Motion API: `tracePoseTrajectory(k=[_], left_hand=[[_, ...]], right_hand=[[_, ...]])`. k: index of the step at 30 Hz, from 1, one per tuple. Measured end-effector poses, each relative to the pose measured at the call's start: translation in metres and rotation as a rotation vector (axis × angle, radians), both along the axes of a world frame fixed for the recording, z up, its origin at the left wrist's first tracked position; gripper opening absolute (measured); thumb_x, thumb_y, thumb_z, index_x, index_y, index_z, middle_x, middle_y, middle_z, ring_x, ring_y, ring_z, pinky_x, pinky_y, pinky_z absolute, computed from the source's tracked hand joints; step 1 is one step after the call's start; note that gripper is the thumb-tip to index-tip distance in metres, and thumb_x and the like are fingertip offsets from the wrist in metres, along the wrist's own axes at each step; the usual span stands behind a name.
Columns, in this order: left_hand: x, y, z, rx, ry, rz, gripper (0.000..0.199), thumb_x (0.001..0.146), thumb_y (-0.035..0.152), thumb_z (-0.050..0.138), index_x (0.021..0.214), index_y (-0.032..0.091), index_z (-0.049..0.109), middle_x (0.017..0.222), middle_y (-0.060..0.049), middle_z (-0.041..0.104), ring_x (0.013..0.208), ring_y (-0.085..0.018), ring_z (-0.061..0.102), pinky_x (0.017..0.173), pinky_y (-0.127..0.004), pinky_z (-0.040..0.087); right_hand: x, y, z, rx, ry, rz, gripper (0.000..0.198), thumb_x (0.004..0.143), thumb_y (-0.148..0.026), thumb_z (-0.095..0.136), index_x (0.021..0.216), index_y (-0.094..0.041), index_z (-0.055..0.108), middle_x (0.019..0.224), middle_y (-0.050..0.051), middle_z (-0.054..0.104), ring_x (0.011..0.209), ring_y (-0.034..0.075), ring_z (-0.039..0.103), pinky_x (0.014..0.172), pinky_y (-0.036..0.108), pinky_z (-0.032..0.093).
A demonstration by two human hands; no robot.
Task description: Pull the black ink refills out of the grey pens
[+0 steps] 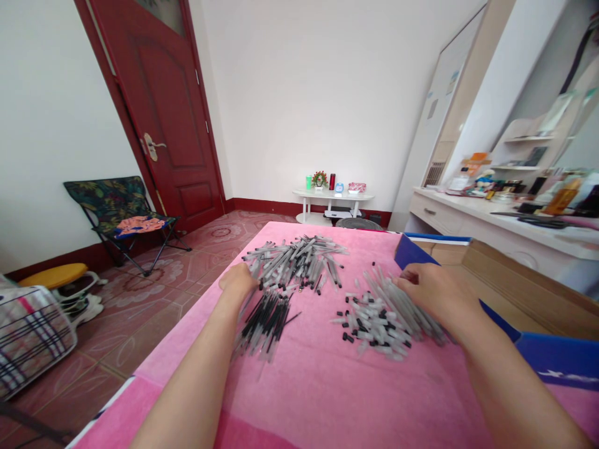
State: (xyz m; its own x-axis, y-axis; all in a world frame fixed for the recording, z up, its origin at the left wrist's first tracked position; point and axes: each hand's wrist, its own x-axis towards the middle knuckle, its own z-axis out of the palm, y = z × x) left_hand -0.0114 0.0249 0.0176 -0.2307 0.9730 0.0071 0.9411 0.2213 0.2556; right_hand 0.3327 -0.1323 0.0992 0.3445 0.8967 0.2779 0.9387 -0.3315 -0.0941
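Head view: slim translucent tubes (406,308), stubby caps (380,325), plush pink cloth (346,393).

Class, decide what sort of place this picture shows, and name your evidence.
Probably a room in a home, perhaps a bedroom: a white dresser holding bottles stands at right, and a folding chair sits near the red door.

Left hand (238,280) and right hand (433,288) flank pens (304,257), caps (381,325) and dark refills (266,319) on pink cloth (337,393).
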Motion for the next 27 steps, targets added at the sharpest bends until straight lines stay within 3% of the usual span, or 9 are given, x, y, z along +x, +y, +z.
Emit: tracePoseTrajectory(k=[4,8,11,15,19,23,27], left_hand=[[0.000,-0.002,0.009,0.006,-0.003,0.006,0.046,0.052,0.048,0.065,0.087,0.017,0.066,0.098,-0.018,0.064,0.091,-0.032,0.059,0.068,-0.036,0.046],[0.003,-0.012,0.033,0.039,0.011,-0.012,0.036,0.054,0.042,0.065,0.081,0.018,0.068,0.092,-0.017,0.066,0.086,-0.032,0.060,0.068,-0.037,0.045],[0.013,-0.026,0.051,0.067,-0.083,-0.266,0.020,0.058,0.036,0.062,0.069,0.022,0.070,0.077,-0.008,0.069,0.078,-0.024,0.062,0.068,-0.029,0.043],[0.038,-0.048,0.062,0.035,-0.322,-0.719,0.017,0.064,0.029,0.057,0.069,0.021,0.071,0.063,-0.001,0.067,0.065,-0.017,0.060,0.058,-0.022,0.041],[0.059,-0.063,0.063,0.032,-0.422,-0.888,0.015,0.063,0.024,0.059,0.070,0.020,0.071,0.063,-0.001,0.067,0.064,-0.016,0.059,0.054,-0.021,0.039],[0.066,-0.068,0.061,0.043,-0.467,-0.978,0.015,0.063,0.026,0.060,0.072,0.020,0.072,0.064,0.000,0.067,0.064,-0.016,0.058,0.054,-0.021,0.038],[0.063,-0.068,0.064,0.000,-0.517,-0.982,0.018,0.062,0.029,0.064,0.074,0.019,0.071,0.067,-0.002,0.067,0.065,-0.017,0.058,0.056,-0.023,0.040]], right_hand=[[-0.001,0.000,-0.002,0.026,0.001,0.021,0.031,0.069,-0.050,0.052,0.067,-0.022,0.067,0.064,0.010,0.064,0.063,0.025,0.060,0.048,0.028,0.031],[-0.005,0.000,-0.001,0.032,0.015,0.028,0.029,0.068,-0.049,0.053,0.066,-0.023,0.067,0.065,0.010,0.064,0.064,0.025,0.059,0.047,0.028,0.030],[-0.017,0.000,0.000,0.048,0.100,0.076,0.025,0.069,-0.045,0.054,0.065,-0.024,0.066,0.066,0.008,0.064,0.066,0.024,0.059,0.049,0.029,0.033],[-0.042,0.002,-0.006,0.149,0.397,0.329,0.021,0.071,-0.038,0.055,0.081,-0.022,0.065,0.077,0.005,0.066,0.068,0.019,0.059,0.058,0.027,0.041],[-0.059,0.007,-0.022,0.182,0.697,0.513,0.040,0.070,-0.036,0.059,0.106,-0.019,0.058,0.085,0.005,0.065,0.066,0.015,0.058,0.057,0.023,0.043],[-0.062,0.009,-0.029,0.148,0.745,0.602,0.018,0.072,-0.032,0.056,0.078,-0.016,0.064,0.064,0.001,0.060,0.057,0.012,0.052,0.051,0.021,0.038],[-0.063,0.006,-0.022,0.104,0.831,0.632,0.021,0.072,-0.031,0.056,0.060,-0.014,0.059,0.051,-0.002,0.053,0.049,0.010,0.047,0.046,0.020,0.033]])
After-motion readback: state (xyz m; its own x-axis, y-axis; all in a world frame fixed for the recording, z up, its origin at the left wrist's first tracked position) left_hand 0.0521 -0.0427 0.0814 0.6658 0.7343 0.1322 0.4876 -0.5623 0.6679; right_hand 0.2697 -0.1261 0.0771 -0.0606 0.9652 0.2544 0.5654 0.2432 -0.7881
